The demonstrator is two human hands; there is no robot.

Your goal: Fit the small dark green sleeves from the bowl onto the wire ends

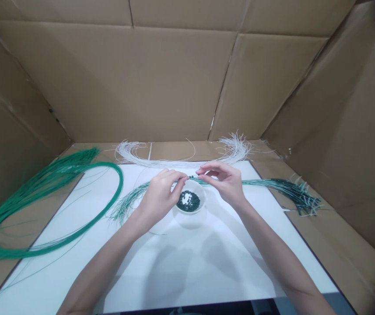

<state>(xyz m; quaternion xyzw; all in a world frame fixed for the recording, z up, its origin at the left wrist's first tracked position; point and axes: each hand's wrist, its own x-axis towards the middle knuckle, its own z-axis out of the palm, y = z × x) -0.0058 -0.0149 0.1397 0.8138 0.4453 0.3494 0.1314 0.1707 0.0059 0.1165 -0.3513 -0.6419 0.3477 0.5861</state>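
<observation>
Both hands are raised over a white bowl (204, 202) that holds small dark green beads (190, 202). My left hand (161, 190) is closed in a pinch, thumb against forefinger, at one end of a short row of dark beads (191, 176). These beads seem to sit on a thin cord, which is barely visible. On the other side of the row, my right hand (226, 181) has its thumb and fingers drawn close together. Whatever lies between those fingertips is too small to make out. A bundle of green cords (256, 182) runs behind the bowl and both hands.
Large loops of green cord (117, 188) lie at the left, across the white tabletop's (174, 275) edge. White cords (131, 151) curve along the back. At the right, the green bundle ends in dark beaded tips (300, 197). Cardboard walls (141, 83) enclose the back and sides.
</observation>
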